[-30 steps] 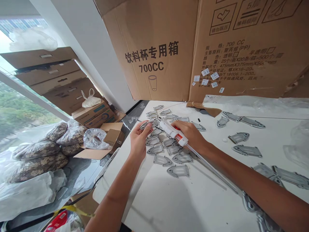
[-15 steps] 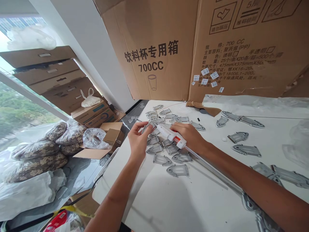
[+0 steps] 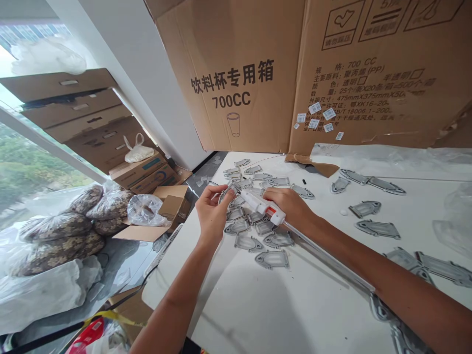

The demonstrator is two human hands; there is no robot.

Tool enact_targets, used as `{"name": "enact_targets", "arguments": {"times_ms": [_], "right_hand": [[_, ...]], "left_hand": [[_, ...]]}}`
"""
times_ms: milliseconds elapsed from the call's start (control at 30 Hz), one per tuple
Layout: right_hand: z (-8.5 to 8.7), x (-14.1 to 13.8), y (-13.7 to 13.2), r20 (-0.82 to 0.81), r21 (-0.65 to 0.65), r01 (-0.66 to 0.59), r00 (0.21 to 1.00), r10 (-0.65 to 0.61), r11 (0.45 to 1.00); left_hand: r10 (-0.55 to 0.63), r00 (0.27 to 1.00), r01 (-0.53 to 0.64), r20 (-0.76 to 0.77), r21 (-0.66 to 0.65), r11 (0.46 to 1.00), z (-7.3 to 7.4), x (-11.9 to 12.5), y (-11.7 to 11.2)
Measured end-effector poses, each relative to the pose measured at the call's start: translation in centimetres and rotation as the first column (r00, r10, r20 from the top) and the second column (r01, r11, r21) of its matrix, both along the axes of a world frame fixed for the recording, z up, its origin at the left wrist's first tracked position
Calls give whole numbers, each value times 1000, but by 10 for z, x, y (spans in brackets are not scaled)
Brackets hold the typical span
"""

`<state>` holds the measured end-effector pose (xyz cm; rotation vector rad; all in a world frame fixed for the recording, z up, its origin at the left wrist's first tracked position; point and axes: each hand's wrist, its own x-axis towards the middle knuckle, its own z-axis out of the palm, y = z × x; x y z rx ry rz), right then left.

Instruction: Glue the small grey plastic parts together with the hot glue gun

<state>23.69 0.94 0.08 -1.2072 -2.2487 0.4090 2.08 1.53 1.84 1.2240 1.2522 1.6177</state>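
Note:
My right hand (image 3: pixel 289 202) is wrapped round a white hot glue gun (image 3: pixel 255 202), with a long translucent glue stick (image 3: pixel 328 254) running out of its back toward my forearm. The gun's nozzle points left and lies close to my left hand (image 3: pixel 213 209). Between thumb and fingers, my left hand pinches a small grey plastic frame (image 3: pixel 224 191), partly hidden by the fingers. I cannot tell whether the nozzle touches it. Several similar grey frames (image 3: pixel 272 259) with pointed ends lie on the white table (image 3: pixel 236 300) below and beyond my hands.
More grey frames (image 3: pixel 378 228) are spread over the table's right side, beside clear plastic film (image 3: pixel 453 221). A large cardboard box (image 3: pixel 236 44) stands along the back edge. On the floor at left are stuffed bags (image 3: pixel 55 226) and an open carton (image 3: pixel 173 209).
The frame in my left hand is tilted slightly more upright, and the glue gun's nozzle has shifted a little. The whole view has moved very slightly. Both hands keep their grips.

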Motion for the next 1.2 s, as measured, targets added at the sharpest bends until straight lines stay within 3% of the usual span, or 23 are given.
{"name": "enact_targets", "arguments": {"times_ms": [700,1000,1200], "right_hand": [[-4,-2,1,80,48,14,997,-18,999],[2,-4,-3,16,-38,59,998,-59,998],[0,-3,-3,65,-39,90,994,-87,995]], "left_hand": [[-43,999,43,30,2,999,-3,-2,1],[-16,1000,16,18,28,999,-4,0,1],[3,1000,-2,-21,44,999,-5,0,0]]}}
